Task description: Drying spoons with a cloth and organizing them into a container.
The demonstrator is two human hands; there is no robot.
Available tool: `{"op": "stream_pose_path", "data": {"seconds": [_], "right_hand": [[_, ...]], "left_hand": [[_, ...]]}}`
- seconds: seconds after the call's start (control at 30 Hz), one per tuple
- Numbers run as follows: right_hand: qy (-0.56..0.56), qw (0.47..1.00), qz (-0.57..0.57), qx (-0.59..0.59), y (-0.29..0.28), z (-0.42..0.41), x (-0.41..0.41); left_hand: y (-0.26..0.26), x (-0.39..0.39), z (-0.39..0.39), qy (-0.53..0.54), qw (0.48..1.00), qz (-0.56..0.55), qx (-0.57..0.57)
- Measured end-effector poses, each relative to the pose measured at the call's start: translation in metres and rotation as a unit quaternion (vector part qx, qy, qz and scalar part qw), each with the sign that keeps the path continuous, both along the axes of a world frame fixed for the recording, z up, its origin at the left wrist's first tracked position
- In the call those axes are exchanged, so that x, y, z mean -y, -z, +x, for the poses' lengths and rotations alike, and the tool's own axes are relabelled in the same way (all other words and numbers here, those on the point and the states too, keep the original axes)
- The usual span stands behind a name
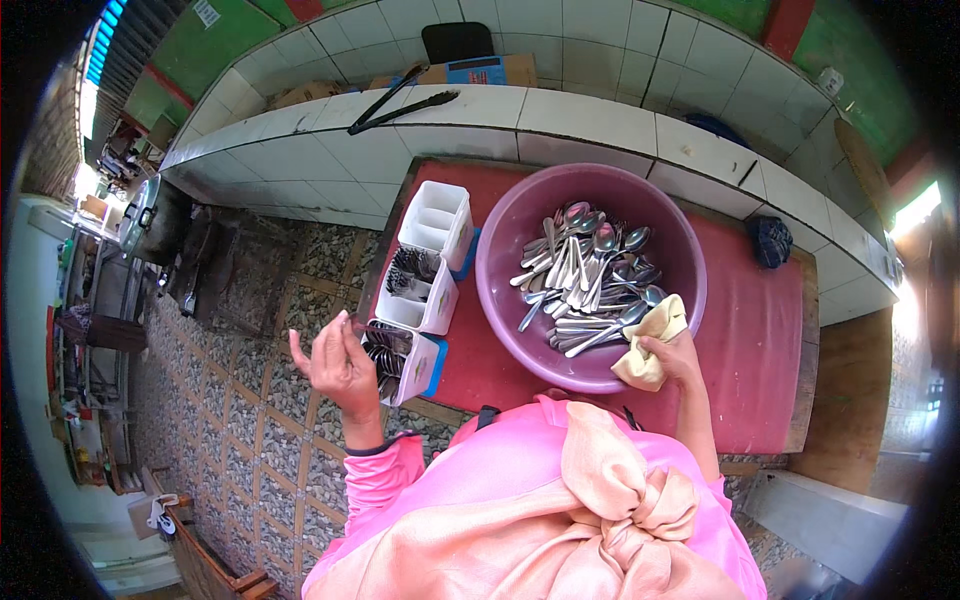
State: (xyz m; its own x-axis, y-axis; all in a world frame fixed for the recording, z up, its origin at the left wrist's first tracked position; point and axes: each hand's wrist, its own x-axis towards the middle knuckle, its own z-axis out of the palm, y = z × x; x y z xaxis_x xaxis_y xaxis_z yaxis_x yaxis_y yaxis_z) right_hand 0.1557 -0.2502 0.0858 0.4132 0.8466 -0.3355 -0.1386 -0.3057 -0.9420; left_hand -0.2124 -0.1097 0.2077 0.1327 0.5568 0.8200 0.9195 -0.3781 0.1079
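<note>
My right hand [670, 358] grips a cream cloth [660, 322] at the near right rim of a large purple plastic basin [517, 341]. Many metal spoons [581, 262] lie heaped inside, some bundled side by side close to the cloth. On the left, my left hand [341, 367] is raised beside the nearest white cutlery holder [420, 373]. Its fingertips pinch what looks like the thin end of a piece of cutlery, partly hidden over that holder. Spoons or forks stand in this holder and in the middle holder [435, 307]; the far holder [439, 214] shows bare compartments.
Everything stands on a red-topped table [750, 337] against a white-tiled ledge [585, 120]. Black tongs [401, 109] lie on the ledge. A dark blue cloth bundle [770, 241] sits at the table's far right. A large lidded pot [154, 217] stands at far left.
</note>
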Motion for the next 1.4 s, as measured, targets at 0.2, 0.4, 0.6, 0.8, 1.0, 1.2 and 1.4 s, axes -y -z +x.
{"op": "stream_pose_path", "data": {"seconds": [0.2,0.4,0.6,0.8,1.0,1.2,1.4], "right_hand": [[0.016,1.000,-0.016,0.007,0.003,-0.001,0.001],[0.040,0.999,-0.012,0.014,-0.003,-0.002,0.001],[0.064,0.997,0.009,0.040,-0.005,-0.004,0.003],[0.050,0.995,0.016,0.086,0.004,-0.004,0.005],[0.071,0.989,-0.006,0.129,-0.001,-0.008,0.010],[0.080,0.992,0.011,0.100,-0.006,-0.010,0.014],[0.066,0.993,0.017,0.095,-0.002,-0.009,0.009]], "left_hand": [[0.064,0.002,-0.004,-0.001,0.986,-0.155,-0.056],[0.072,0.009,0.012,-0.034,0.969,-0.246,-0.007],[0.063,-0.010,0.086,0.189,0.949,-0.246,0.061],[0.152,-0.045,0.180,0.329,0.862,-0.386,0.002],[0.196,-0.091,0.226,0.164,0.845,-0.506,-0.055],[0.202,-0.101,0.241,0.147,0.847,-0.509,-0.043],[0.228,-0.120,0.235,0.171,0.829,-0.525,0.084]]}}
